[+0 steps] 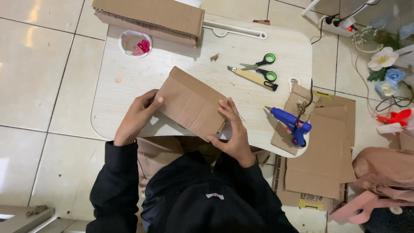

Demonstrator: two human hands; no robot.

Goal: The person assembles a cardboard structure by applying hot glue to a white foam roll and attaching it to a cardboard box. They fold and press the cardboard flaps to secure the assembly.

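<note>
Both hands, left (137, 115) and right (233, 131), grip cardboard piece (189, 103) edges; bare table (129, 82) beyond.

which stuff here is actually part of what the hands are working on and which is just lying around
In hand:
- cardboard piece, gripped at its edges by the left hand and right hand

Lying about:
- scissors
- box cutter
- blue glue gun
- long cardboard box
- small white bowl
- cardboard sheets on the floor

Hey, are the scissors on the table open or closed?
Closed. The scissors lie flat on the table, blades together in one point and the two green-lined handle loops side by side.
</note>
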